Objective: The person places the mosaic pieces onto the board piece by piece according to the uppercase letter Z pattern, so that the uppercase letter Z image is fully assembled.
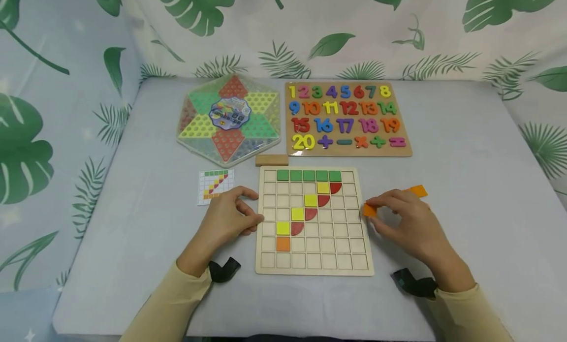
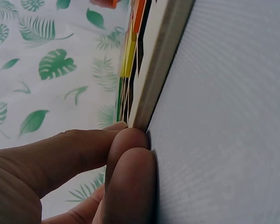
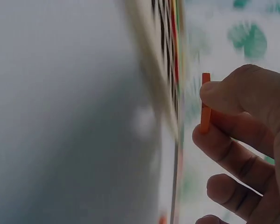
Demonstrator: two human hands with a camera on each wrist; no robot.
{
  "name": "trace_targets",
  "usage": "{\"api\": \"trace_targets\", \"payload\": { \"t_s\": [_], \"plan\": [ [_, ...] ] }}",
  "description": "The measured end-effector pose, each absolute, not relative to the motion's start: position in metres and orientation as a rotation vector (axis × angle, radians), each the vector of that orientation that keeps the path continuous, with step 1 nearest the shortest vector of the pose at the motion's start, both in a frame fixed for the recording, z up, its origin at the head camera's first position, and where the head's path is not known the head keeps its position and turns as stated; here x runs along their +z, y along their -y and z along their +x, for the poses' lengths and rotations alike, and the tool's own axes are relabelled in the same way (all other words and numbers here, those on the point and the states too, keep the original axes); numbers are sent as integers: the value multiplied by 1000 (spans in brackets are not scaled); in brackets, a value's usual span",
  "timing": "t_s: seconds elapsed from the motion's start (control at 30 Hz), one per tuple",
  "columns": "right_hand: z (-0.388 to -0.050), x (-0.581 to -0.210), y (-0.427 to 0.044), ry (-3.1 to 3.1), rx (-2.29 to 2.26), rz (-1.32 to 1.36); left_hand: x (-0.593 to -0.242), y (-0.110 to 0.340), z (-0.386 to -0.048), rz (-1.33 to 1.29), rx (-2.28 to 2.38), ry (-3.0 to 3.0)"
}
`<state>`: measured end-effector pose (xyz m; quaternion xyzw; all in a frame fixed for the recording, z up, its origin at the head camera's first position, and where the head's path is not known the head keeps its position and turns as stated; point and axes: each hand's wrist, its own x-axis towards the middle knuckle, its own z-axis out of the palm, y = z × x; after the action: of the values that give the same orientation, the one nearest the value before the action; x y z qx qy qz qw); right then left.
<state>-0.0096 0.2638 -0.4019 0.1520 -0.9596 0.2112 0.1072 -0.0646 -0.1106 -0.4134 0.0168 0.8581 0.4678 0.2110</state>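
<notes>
A wooden grid board (image 1: pixel 336 231) lies flat, with green, yellow and orange square tiles and red quarter-round tiles in its cells. At the board's left edge is my left hand (image 1: pixel 232 214), its index fingertip and thumb tip touching the side. The left wrist view shows those fingertips against the board's edge (image 2: pixel 151 84). Just off the right edge, my right hand (image 1: pixel 405 221) pinches an orange square tile (image 1: pixel 369 210) between thumb and fingers. In the right wrist view the orange tile (image 3: pixel 206 102) appears edge-on. Another orange piece (image 1: pixel 417 190) lies beyond the right hand, partly covered by it.
A small pattern card (image 1: pixel 208 182) lies left of the board, partly under the left hand. Behind the board are a wooden strip (image 1: pixel 271 160), a hexagonal star-patterned game board (image 1: pixel 199 144) and a number puzzle (image 1: pixel 350 152). A leaf-print cloth (image 1: pixel 283 17) hangs at the back.
</notes>
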Motion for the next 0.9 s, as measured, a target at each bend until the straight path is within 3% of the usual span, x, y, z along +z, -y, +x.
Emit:
{"api": "trace_targets", "payload": {
  "t_s": [0.4,0.9],
  "plan": [
    [-5,-409,-179,2803,640,871,-414,111,-65,66,1311,-2381],
    [-4,-410,-153,2793,540,1020,-413,112,-66,64,1305,-2371]
  ]
}}
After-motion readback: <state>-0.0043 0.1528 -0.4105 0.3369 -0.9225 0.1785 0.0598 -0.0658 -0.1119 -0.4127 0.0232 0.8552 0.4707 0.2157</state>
